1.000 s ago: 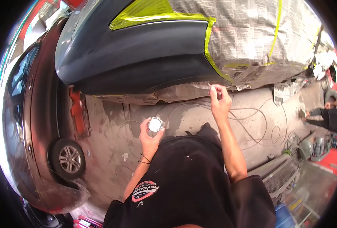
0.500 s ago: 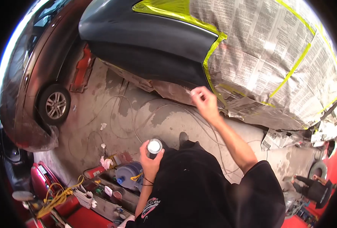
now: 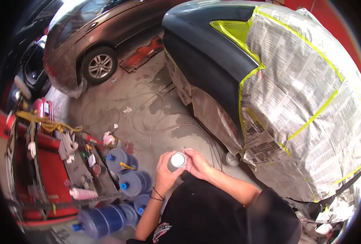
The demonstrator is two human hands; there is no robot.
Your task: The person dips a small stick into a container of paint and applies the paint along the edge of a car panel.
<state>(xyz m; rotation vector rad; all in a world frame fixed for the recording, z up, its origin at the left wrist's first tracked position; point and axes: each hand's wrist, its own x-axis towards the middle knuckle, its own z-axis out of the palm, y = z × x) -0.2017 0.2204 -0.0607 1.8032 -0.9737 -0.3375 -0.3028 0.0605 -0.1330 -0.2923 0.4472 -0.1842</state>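
My left hand (image 3: 166, 168) is wrapped round a small round can (image 3: 178, 160), held upright in front of my body with its pale, rimmed top facing me. Close against the can's right side is my right hand (image 3: 197, 163), fingers bent and drawn together near the rim. Whatever those fingertips pinch is too small to make out. Beyond my hands stands a car with a dark grey body panel (image 3: 207, 53), edged in yellow-green masking tape (image 3: 237, 34). Newspaper masking (image 3: 294, 81) covers the part to the right.
Several blue water jugs (image 3: 101, 221) stand at lower left beside a cluttered red cart (image 3: 50, 175). A hose (image 3: 151, 134) loops over the concrete floor. Under the masked car's edge sits a small container (image 3: 231, 159). A brown car (image 3: 95, 34) and red creeper (image 3: 142, 53) are farther back.
My right hand has come down from near the dark panel to the can. The can stays in my left hand. My view has turned, bringing more of the jugs and cart into sight.
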